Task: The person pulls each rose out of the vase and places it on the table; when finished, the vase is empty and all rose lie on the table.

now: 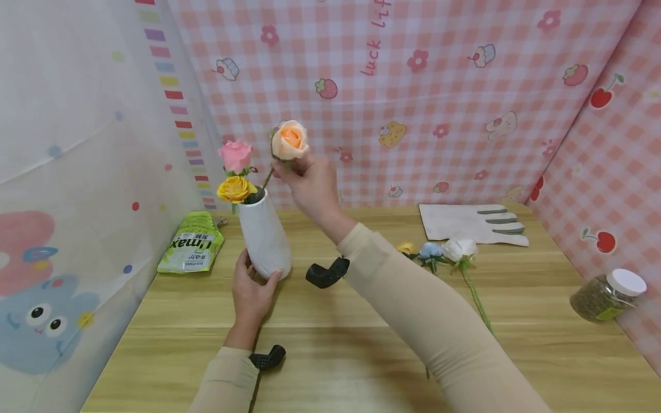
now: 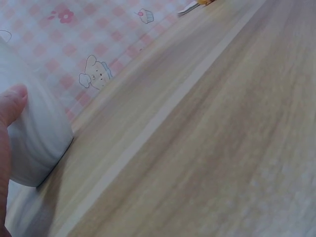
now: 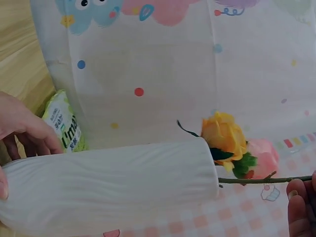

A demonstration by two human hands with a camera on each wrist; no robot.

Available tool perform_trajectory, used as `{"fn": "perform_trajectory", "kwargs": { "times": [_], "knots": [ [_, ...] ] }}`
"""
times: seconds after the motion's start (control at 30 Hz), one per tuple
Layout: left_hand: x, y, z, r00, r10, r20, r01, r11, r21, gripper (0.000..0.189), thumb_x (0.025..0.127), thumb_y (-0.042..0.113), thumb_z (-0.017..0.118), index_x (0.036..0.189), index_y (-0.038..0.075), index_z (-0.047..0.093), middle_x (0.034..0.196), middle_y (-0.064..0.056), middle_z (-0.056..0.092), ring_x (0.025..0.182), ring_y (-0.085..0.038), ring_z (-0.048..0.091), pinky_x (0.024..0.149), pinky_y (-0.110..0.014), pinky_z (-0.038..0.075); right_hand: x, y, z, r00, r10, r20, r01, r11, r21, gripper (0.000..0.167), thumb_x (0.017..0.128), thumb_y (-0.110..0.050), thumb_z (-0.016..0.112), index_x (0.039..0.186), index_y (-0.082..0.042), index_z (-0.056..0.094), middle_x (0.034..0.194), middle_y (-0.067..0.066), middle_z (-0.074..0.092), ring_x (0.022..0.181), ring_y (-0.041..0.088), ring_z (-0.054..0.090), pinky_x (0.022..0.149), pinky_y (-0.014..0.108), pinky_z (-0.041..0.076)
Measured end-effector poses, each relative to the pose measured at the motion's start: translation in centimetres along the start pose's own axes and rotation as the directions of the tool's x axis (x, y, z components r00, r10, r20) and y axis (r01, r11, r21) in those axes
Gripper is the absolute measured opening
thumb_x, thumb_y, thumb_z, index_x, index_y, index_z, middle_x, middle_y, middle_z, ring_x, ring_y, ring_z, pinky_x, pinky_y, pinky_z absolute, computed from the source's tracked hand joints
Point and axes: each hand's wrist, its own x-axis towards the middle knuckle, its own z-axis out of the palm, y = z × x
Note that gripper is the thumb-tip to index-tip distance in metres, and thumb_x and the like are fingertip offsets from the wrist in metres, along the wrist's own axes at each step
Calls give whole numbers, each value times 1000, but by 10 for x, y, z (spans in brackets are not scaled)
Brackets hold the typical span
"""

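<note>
A white ribbed vase stands on the wooden table, with a pink rose and a yellow rose in its mouth. My left hand grips the vase low down, thumb on the near side; its thumb shows in the left wrist view. Above the rim, my right hand pinches a peach rose just under its bloom. The stem of that rose runs down to the vase's opening in the right wrist view; its lower end is hidden.
At left lies a green pouch. Toward the right are a yellow flower, a blue flower and a white flower, partly behind my right arm. Beyond them lies a white glove. A lidded jar stands far right.
</note>
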Motion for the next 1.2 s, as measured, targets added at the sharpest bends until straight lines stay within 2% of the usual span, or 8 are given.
{"fn": "perform_trajectory", "kwargs": {
  "times": [0.17, 0.33, 0.4, 0.53, 0.7, 0.83, 0.97, 1.2],
  "knots": [
    [0, 1, 0, 1000, 8, 0, -8, 1000, -1, 87, 73, 22, 85, 142, 0, 37, 131, -21, 50, 119, -32, 51, 93, -49, 50, 2, -4, -14, 998, 10, -63, 1, 986, 170, 21, 89, -11, 70, 104, 3, 71, 92, 13, 72, 78, 17, 69, 70, 31, 59],
    [1, 2, -1, 1000, -5, -1, 5, 1000, 9, 86, 74, 22, 84, 142, 0, 37, 130, -21, 50, 119, -32, 51, 94, -48, 50, 4, -10, -36, 994, 3, -114, 32, 952, 304, 21, 88, -7, 68, 104, 7, 68, 95, 12, 71, 82, 19, 67, 81, 37, 57],
    [0, 3, -1, 1000, -21, 0, 21, 1000, 12, 85, 75, 22, 84, 142, 0, 37, 130, -21, 50, 120, -32, 50, 94, -48, 50, 3, -11, -46, 989, -7, -147, 57, 941, 335, 22, 88, -5, 68, 106, 8, 66, 95, 11, 70, 81, 20, 66, 80, 39, 57],
    [-1, 3, -2, 999, -35, 5, 35, 999, 9, 83, 76, 21, 83, 142, 0, 37, 129, -21, 50, 121, -31, 50, 95, -48, 49, -1, -14, -68, 971, 12, -240, 86, 916, 392, 18, 87, -3, 69, 103, 6, 66, 93, 12, 70, 77, 21, 66, 75, 35, 58],
    [-1, 2, 1, 1000, -7, 1, 7, 1000, -9, 85, 74, 20, 85, 142, -1, 38, 130, -21, 50, 121, -32, 49, 94, -49, 49, -11, -18, -106, 939, 102, -328, 66, 884, 463, 11, 87, -4, 69, 97, 1, 69, 90, 13, 70, 75, 18, 67, 71, 28, 57],
    [0, 3, 3, 1000, 4, 0, -4, 1000, -15, 85, 73, 19, 85, 141, -2, 38, 131, -22, 50, 121, -33, 49, 95, -50, 49, -30, -16, -140, 929, 149, -340, 25, 889, 457, 13, 89, -6, 67, 99, 1, 68, 91, 13, 69, 76, 18, 66, 68, 25, 56],
    [1, 4, 3, 1000, -18, 3, 18, 1000, -8, 84, 75, 20, 84, 142, -1, 37, 131, -21, 50, 121, -32, 49, 95, -49, 49, -58, -2, -165, 921, 232, -315, -95, 914, 394, 16, 90, -10, 67, 102, 0, 68, 90, 12, 69, 78, 18, 66, 65, 24, 56],
    [-2, 2, 1, 1000, -17, -15, 17, 1000, -1, 85, 73, 17, 85, 141, 0, 38, 130, -20, 51, 119, -31, 50, 93, -48, 50, -112, 42, -180, 872, 377, -312, -327, 923, 203, 28, 92, -19, 66, 113, 0, 68, 87, 3, 68, 74, 12, 64, 56, 21, 54]
  ]
}}
